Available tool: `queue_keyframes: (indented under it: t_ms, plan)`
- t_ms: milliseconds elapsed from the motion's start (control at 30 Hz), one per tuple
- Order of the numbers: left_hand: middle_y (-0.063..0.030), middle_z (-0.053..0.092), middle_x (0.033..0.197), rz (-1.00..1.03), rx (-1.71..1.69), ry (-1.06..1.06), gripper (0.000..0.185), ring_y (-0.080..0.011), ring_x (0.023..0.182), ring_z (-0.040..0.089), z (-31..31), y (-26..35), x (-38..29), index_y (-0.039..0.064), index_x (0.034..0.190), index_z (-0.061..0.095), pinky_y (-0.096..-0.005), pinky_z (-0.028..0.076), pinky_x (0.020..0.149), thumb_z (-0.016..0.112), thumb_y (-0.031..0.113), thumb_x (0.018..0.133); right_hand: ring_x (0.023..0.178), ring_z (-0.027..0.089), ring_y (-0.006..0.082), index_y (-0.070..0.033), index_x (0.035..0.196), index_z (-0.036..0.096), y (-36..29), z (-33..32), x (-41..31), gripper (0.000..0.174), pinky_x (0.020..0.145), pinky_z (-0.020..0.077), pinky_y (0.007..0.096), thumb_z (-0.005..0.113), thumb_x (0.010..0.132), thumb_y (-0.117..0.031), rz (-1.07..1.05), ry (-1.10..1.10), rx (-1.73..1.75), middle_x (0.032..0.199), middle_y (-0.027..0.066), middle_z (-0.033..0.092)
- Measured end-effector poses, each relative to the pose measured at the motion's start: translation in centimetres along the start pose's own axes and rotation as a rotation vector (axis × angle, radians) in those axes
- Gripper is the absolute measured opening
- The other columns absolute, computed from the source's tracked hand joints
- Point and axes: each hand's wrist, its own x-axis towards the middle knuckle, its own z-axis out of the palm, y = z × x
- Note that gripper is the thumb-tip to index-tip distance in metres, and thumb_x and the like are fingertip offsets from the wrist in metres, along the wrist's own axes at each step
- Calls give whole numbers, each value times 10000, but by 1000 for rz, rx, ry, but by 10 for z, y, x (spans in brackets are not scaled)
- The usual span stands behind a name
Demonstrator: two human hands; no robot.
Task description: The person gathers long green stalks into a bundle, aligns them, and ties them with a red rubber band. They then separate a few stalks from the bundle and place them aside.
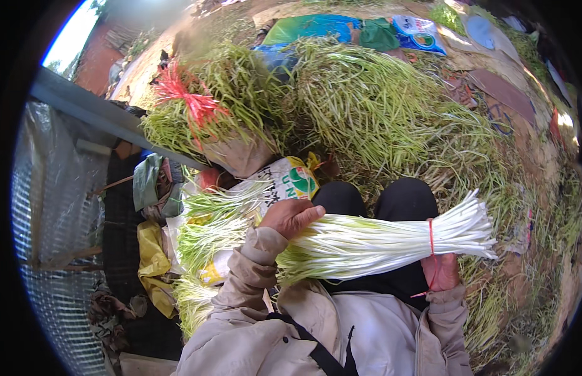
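Note:
A thick bundle of white-stemmed greens (366, 244), possibly blanched chives, lies across my lap with its cut white ends to the right. A thin red tie (431, 235) circles it near those ends, its loose tail hanging over my right palm. My left hand (295, 218) grips the far side of the leafy end, thumb on top and other fingers mostly hidden. From below, my right hand (442, 271) holds the bundle by the tie; the stems cover its fingers. Beside my left arm, more bunches of greens (215, 235) rest on a printed white sack (284, 181).
Ahead is a large heap of loose greens (366, 98). Red tie strands (192, 96) lie on a pile at the left. A grey beam (107, 122) slants past plastic sheeting (51, 188). Yellow sacking (154, 258) lies left; a blue printed bag (418, 35) lies far back.

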Motion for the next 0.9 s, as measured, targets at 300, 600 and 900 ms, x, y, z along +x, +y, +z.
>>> queue_keyframes:
  t_ms: [300,600,900]
  plan:
    - [-152,851,1148,-75,-417,251,603,-248,1100,761,46,-63,-4,-45,1293,843,-407,585,1034,638,518,1220,1646,568,360,-94,1824,436,-1,-4,10,970,1385,461,581,902,1072,-490,132,-12,-88,1792,142,577]
    - [-161,860,1231,-36,-434,102,745,-256,1174,767,10,-102,8,-67,1368,834,-436,565,1117,603,625,1221,1477,689,227,-133,1712,586,12,-5,3,841,1287,540,466,1000,990,-256,99,-13,58,1593,40,733]
    - [-167,838,1408,-71,-300,190,677,-245,1315,735,-1,-38,8,-61,1477,790,-390,518,1215,713,549,1193,1457,708,239,-118,1697,601,3,3,3,759,1258,568,470,954,1030,-197,63,-13,82,1588,49,735]
